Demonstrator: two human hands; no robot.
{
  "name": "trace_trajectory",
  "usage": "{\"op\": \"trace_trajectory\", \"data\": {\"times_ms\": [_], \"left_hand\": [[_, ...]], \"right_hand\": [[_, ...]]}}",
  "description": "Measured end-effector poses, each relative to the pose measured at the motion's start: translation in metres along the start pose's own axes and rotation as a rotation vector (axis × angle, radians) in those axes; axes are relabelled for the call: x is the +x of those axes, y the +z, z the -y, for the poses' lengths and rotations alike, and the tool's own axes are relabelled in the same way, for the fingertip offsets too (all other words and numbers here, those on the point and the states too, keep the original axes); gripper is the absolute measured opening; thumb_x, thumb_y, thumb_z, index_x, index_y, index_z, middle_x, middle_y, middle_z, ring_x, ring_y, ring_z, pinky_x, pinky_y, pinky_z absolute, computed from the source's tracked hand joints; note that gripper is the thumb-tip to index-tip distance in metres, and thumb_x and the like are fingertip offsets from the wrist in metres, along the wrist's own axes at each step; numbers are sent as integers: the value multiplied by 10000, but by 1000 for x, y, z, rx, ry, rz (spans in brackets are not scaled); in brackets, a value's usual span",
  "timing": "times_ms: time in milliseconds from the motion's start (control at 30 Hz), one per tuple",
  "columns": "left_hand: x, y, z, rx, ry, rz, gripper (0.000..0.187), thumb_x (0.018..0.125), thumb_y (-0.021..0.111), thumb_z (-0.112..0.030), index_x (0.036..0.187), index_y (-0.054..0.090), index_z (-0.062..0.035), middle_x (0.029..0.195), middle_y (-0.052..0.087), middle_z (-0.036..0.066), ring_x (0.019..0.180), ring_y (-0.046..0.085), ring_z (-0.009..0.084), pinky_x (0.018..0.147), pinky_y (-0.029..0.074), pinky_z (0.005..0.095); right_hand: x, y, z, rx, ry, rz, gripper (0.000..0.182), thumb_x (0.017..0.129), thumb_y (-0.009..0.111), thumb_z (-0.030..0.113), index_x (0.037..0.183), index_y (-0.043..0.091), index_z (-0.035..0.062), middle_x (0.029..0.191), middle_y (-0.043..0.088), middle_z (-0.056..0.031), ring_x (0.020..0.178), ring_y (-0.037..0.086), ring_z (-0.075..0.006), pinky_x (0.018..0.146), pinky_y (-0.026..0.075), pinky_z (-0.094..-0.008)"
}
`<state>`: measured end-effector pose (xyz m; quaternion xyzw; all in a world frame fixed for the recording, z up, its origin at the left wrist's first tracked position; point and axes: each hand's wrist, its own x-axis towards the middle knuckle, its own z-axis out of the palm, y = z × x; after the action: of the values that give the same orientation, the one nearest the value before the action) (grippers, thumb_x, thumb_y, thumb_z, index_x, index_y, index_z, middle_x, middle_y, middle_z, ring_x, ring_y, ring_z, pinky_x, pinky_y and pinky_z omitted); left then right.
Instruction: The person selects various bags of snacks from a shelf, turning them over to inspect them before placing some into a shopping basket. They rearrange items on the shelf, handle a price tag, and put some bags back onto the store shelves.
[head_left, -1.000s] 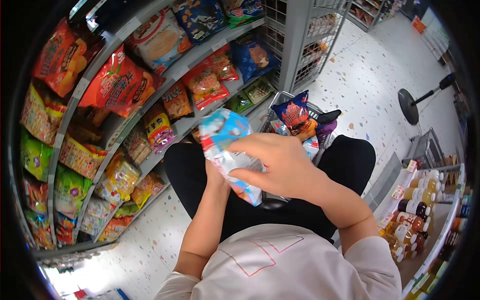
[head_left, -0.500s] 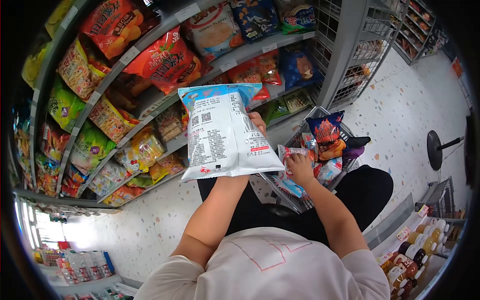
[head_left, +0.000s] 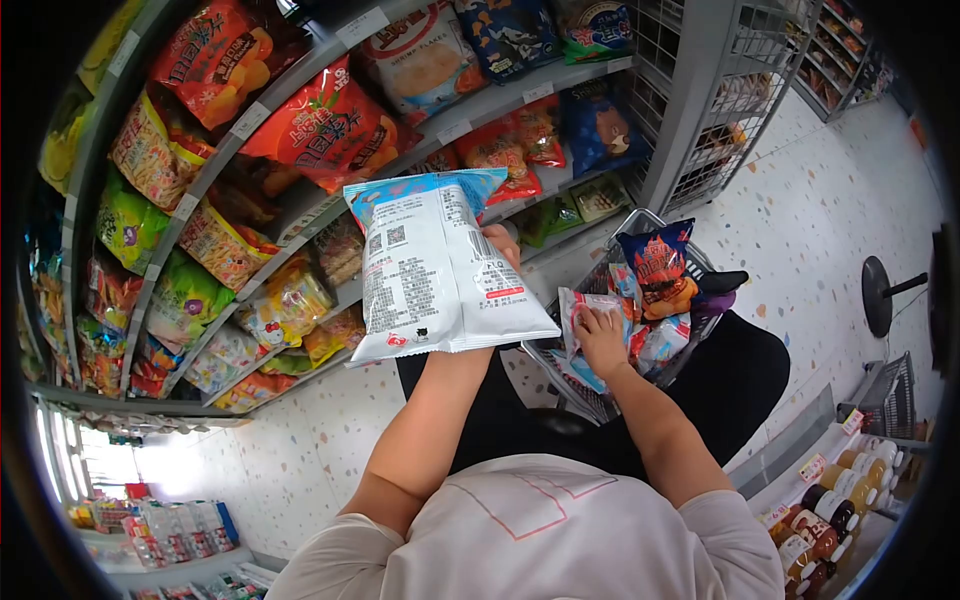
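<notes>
A large white snack bag (head_left: 440, 270) with a blue top edge, its printed back facing up, is held by my left hand (head_left: 503, 245). The bag hides most of that hand; only some fingers show at its right edge. My right hand (head_left: 600, 338) rests on a white and pink packet (head_left: 572, 310) in a grey shopping basket (head_left: 655, 222), its fingers partly curled over the packet. Beside it in the basket lie a dark blue and red snack bag (head_left: 658, 268) and several smaller packets.
Curved shelves (head_left: 300, 228) full of snack bags rise at the left and ahead. A wire rack (head_left: 715, 130) stands beyond the basket. Bottles (head_left: 835, 500) line a shelf at the lower right. A black round stand base (head_left: 876, 296) is on the speckled floor.
The large white bag has shifted slightly left in the view. My right hand has stayed in nearly the same place in the basket, its fingers still on the packet.
</notes>
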<state>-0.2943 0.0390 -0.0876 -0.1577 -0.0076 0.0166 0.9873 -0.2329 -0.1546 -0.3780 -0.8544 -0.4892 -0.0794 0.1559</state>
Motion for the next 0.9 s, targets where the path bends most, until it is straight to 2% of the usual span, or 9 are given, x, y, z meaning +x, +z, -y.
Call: {"op": "trace_trajectory", "data": {"times_ms": [100, 167, 233, 267, 333, 367, 467, 667, 900], "left_hand": [[0, -1, -4, -79, -35, -20, 228, 864, 634, -243, 984, 534, -77, 905, 525, -15, 881, 576, 118, 932, 517, 409], [0, -1, -5, 9, -1, -19, 221, 858, 634, -250, 973, 546, -84, 891, 533, -15, 881, 579, 120, 935, 515, 402], [0, -7, -17, -42, -43, -1, 208, 861, 628, -252, 967, 547, -93, 879, 537, -16, 879, 581, 120, 936, 514, 398], [2, -15, -26, -91, -84, 19, 195, 864, 621, -254, 961, 547, -102, 867, 540, -18, 877, 583, 121, 936, 514, 393], [5, -27, -41, -130, -182, 159, 160, 860, 607, -250, 937, 553, -120, 866, 550, -23, 874, 589, 119, 914, 520, 383], [0, -16, -35, -88, -126, 83, 146, 863, 600, -247, 924, 555, -122, 873, 550, -28, 873, 588, 116, 903, 524, 386], [-12, -2, -28, -15, -26, -5, 180, 876, 594, -244, 978, 537, -108, 913, 536, -18, 887, 580, 118, 877, 535, 379], [-23, 4, -24, 80, 31, -14, 233, 923, 580, -316, 972, 500, -103, 897, 515, -17, 911, 575, 130, 932, 511, 374], [-35, 11, -18, 157, 122, -23, 256, 940, 568, -301, 985, 480, -65, 940, 503, 17, 938, 562, 152, 914, 522, 387]], "right_hand": [[10, -10, -5, 87, 62, -49, 194, 807, 590, 167, 986, 640, 112, 1365, 528, -101, 1240, 489, -294, 1023, 337, -541], [28, -49, -2, 143, 127, -140, 172, 818, 604, 127, 986, 636, 106, 1239, 602, -117, 1172, 544, -293, 1013, 356, -511], [35, -74, -8, 600, 389, -335, 114, 881, 572, 83, 988, 612, 77, 1025, 649, -136, 1037, 610, -300, 934, 419, -421], [43, -107, -2, 888, 621, -340, 83, 949, 506, 77, 978, 580, 55, 869, 612, -170, 877, 617, -301, 801, 445, -316], [43, -123, -18, 1009, 653, -559, 105, 989, 499, 118, 952, 562, 43, 821, 566, -76, 765, 524, -159, 698, 415, -254], [44, -139, -20, 1153, 704, -649, 123, 1002, 502, 137, 945, 561, 45, 802, 544, -25, 744, 482, -102, 686, 405, -245], [46, -201, -10, 1614, 819, -764, 156, 1037, 468, 184, 978, 568, 80, 840, 518, 57, 750, 439, -13, 661, 378, -202], [45, -263, 4, 1827, 768, -735, 228, 1048, 448, 214, 1158, 581, 64, 1033, 654, -12, 899, 620, -49, 787, 497, -212], [47, -230, -10, 2099, 638, -779, 234, 1033, 481, 175, 1216, 555, 49, 1027, 672, -52, 850, 698, -128, 689, 601, -260]]}}
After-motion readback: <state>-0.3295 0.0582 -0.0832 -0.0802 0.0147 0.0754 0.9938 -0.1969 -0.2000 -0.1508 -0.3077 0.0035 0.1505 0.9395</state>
